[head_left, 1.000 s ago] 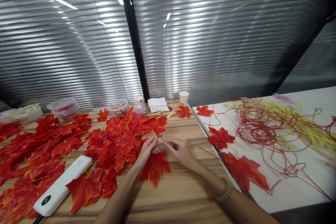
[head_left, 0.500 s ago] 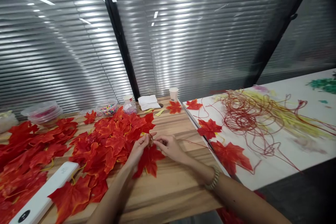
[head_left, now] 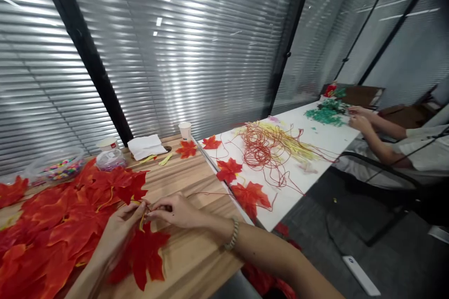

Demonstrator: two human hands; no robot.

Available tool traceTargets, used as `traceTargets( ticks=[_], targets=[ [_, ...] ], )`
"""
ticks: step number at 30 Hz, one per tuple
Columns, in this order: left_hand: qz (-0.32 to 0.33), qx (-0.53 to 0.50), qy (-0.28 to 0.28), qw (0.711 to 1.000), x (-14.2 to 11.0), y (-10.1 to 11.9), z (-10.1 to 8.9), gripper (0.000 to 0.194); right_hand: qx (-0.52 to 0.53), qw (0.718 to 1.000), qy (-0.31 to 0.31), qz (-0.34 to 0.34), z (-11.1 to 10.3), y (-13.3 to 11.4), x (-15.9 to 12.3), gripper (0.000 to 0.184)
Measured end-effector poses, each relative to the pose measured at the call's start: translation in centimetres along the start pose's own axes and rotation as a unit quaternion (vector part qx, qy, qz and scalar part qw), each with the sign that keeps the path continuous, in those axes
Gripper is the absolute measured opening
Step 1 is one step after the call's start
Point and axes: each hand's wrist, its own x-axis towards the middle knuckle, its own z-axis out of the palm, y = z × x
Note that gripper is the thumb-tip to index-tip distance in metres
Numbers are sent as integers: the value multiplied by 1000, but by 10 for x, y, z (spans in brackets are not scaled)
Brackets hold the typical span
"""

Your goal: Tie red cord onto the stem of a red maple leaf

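My left hand [head_left: 123, 224] pinches the yellow stem of a red artificial maple leaf [head_left: 149, 252], which hangs below the fingers over the wooden table. Close against it, my right hand [head_left: 177, 211] has thumb and forefinger closed on a thin red cord [head_left: 206, 193]. The cord runs off rightward toward the white table. Where cord and stem meet, the fingertips hide the detail. A large heap of red maple leaves [head_left: 77, 210] lies left of my hands. On my right wrist is a beaded bracelet [head_left: 233, 233].
Tangled red cord [head_left: 259, 147] and yellow strips [head_left: 298, 145] lie on the white table [head_left: 284, 212]. A paper cup [head_left: 185, 131], white paper [head_left: 145, 146] and a tub of colourful beads [head_left: 58, 168] stand at the back. Another person's hands [head_left: 359, 117] are beside green pieces [head_left: 326, 114].
The view has swung right, bringing the other person into sight. My hands stay together at the stem and cord, now lower left in the picture.
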Motion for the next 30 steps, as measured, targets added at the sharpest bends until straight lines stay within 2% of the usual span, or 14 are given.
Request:
traceTargets(
  ticks=[5, 8, 10, 15, 18, 20, 23, 26, 28, 30],
  targets=[
    [-16, 9, 20, 1000, -5, 5, 3, 41, -76, 997, -2, -19, -3, 1, 2, 23],
    [-22, 28, 16, 999, -1, 4, 2, 41, -133, 988, -13, -72, -13, -5, 4, 21],
    [-24, 30, 8, 999, 2, 2, 1, 42, -166, 983, 2, -79, -24, -11, 2, 20],
    [-33, -23, 26, 999, 5, -5, 0, 47, -162, 986, 45, -11, -66, -20, -25, 18],
    [-23, -29, 16, 999, 0, -5, 2, 43, -103, 993, 26, 45, -87, -19, -45, 19],
    [-16, -38, 4, 999, -5, -3, 5, 41, -71, 995, 19, 75, -92, -18, -49, 21],
    [-5, -54, -3, 999, -11, 1, 10, 37, -38, 997, -2, 68, -83, -20, -39, 23],
    [6, -56, -4, 998, -14, 1, 11, 36, 23, 997, -41, 56, -62, -23, -17, 29],
    [10, -68, -6, 998, -13, -1, 9, 36, 115, 983, -116, 85, -47, -23, -1, 34],
    [19, -84, 1, 996, -12, -4, 6, 34, 212, 949, -200, 118, -35, -22, 10, 36]
  ],
)
